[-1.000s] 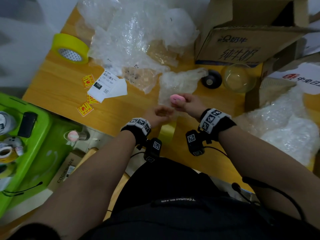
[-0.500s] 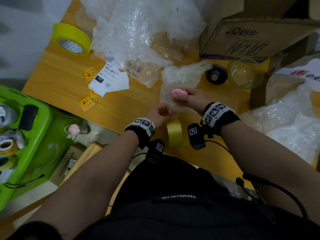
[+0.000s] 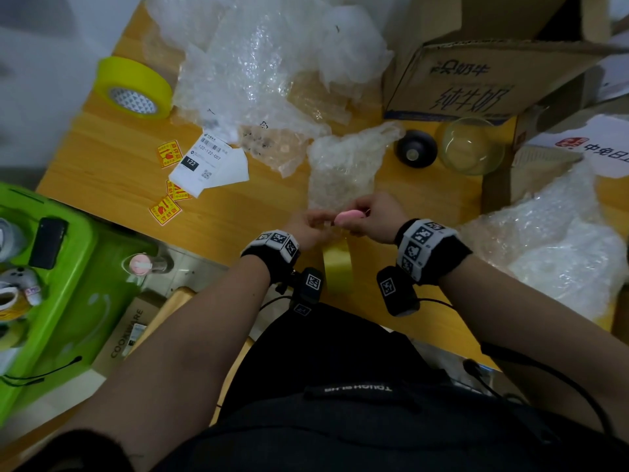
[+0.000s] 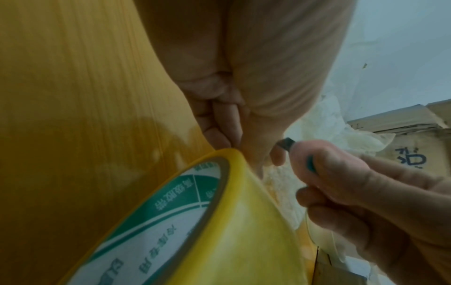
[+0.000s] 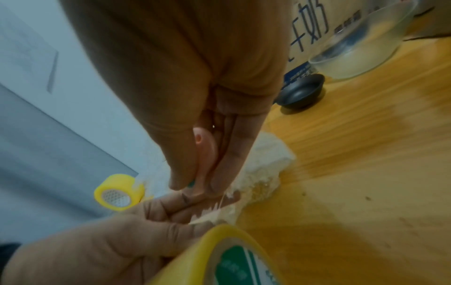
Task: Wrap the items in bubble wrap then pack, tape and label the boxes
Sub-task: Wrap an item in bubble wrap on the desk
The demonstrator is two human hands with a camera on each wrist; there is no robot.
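Observation:
My right hand (image 3: 374, 216) grips a small pink cutter (image 3: 349, 217) just above the table's front edge. My left hand (image 3: 311, 226) meets it and pinches a clear tape strip (image 5: 214, 212) with a jagged end. The strip leads from a yellow tape roll (image 3: 337, 267) standing on edge between my wrists. In the left wrist view the cutter's metal blade (image 4: 286, 143) pokes out past the right thumb, close to the left fingers (image 4: 219, 119). A small bubble-wrapped bundle (image 3: 340, 172) lies just beyond both hands.
Behind the bundle sit a black round lid (image 3: 415, 149), a glass bowl (image 3: 471, 144) and an open cardboard box (image 3: 476, 80). Loose bubble wrap (image 3: 265, 63) is piled at the back and right (image 3: 551, 240). A big yellow tape roll (image 3: 134, 86), labels (image 3: 207, 163) and a green tray (image 3: 51, 267) lie left.
My right hand has drawn the pink cutter back off the bundle toward me, and it now meets my left hand at the tape strip.

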